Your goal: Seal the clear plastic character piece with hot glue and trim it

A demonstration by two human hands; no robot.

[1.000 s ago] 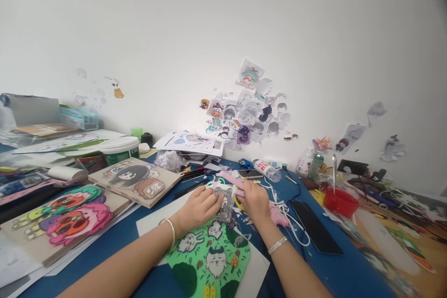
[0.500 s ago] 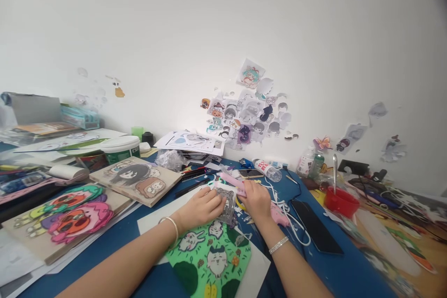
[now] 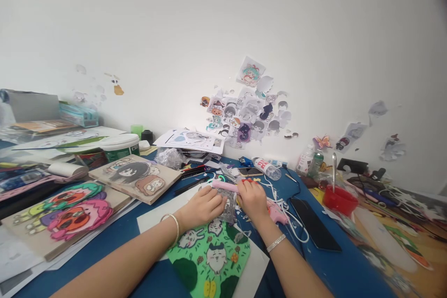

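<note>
A green board (image 3: 195, 260) painted with white cartoon animals lies before me on white paper (image 3: 256, 265). At its far edge is a grey, see-through piece with dark cartoon outlines (image 3: 228, 209). My left hand (image 3: 206, 206) is bent over the left side of this piece, holding it; the fingertips are partly hidden. My right hand (image 3: 252, 199) is closed round a slim pink stick-shaped tool (image 3: 225, 186), which points left above the see-through piece. Its exact kind I cannot make out. A pink glue gun with a white cord (image 3: 278, 213) lies just right of that hand.
Two boards with cartoon figures, one (image 3: 136, 177) behind the other (image 3: 78, 214), lie at left near a white tub (image 3: 120, 146). A plastic bottle (image 3: 267, 167), a black phone (image 3: 315, 223) and a red bowl with a spoon (image 3: 340, 199) are at right. Paper cut-outs (image 3: 249, 111) cover the wall.
My right hand has shifted slightly left with the pink tool, which now lies lower and more level over the see-through piece. My left hand stays in place.
</note>
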